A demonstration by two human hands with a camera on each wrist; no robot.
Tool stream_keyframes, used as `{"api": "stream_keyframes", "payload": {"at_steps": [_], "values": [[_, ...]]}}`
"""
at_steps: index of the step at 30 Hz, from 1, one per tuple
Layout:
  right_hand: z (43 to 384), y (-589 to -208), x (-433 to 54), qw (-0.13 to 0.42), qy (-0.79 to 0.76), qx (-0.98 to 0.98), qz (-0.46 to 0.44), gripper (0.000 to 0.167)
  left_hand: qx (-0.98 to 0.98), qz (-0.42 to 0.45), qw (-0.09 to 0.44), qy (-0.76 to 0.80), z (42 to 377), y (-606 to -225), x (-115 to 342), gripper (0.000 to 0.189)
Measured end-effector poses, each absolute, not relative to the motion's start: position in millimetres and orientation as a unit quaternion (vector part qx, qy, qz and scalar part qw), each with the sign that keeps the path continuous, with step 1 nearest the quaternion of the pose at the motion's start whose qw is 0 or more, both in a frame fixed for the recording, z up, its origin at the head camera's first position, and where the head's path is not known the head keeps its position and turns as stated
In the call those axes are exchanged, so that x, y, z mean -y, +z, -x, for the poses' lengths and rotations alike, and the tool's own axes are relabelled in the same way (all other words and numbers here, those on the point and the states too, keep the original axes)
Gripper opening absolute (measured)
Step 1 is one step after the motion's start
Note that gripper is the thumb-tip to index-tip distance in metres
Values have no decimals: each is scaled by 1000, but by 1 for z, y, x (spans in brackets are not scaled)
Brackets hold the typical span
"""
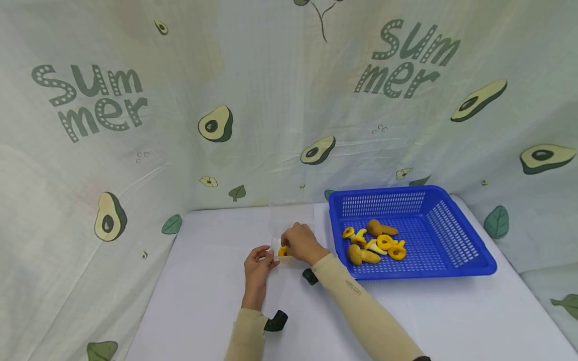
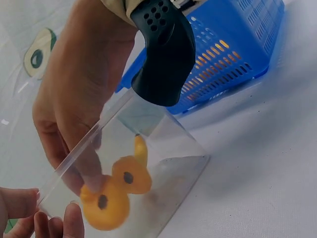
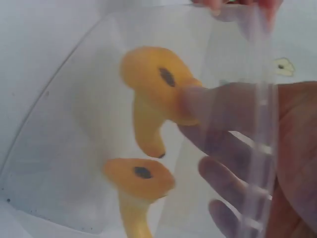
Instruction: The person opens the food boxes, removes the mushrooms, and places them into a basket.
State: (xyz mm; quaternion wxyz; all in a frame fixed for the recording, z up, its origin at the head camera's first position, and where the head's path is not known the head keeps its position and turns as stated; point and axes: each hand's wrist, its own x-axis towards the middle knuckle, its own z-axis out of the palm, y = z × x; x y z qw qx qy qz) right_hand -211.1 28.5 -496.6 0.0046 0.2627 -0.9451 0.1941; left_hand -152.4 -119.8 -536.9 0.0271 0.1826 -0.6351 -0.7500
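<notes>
A clear plastic box stands on the white table. At its rim, my left hand grips the wall between thumb and fingers. Reaching inside from above, my right hand pinches a yellow mushroom with a dark spot in its cap. The thumb lies against that cap in the right wrist view. A second yellow mushroom lies beside it in the box, also visible through the wall in the left wrist view. In the head view, the right hand hides much of the box.
To the right stands a blue plastic basket with slotted walls. Several yellow mushrooms and brown mushrooms lie in its left part. An avocado-printed cloth hangs behind the white table. A black wrist mount sits by the left forearm.
</notes>
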Motion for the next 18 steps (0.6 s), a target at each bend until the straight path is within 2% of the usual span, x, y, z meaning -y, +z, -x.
{"api": "stream_keyframes", "payload": {"at_steps": [11, 18], "values": [[187, -461, -47, 94, 282, 941, -163, 8, 637, -183, 22, -748, 153, -536, 117, 30], [171, -438, -79, 151, 307, 929, -141, 11, 634, -182, 20, -751, 153, -535, 120, 30]]}}
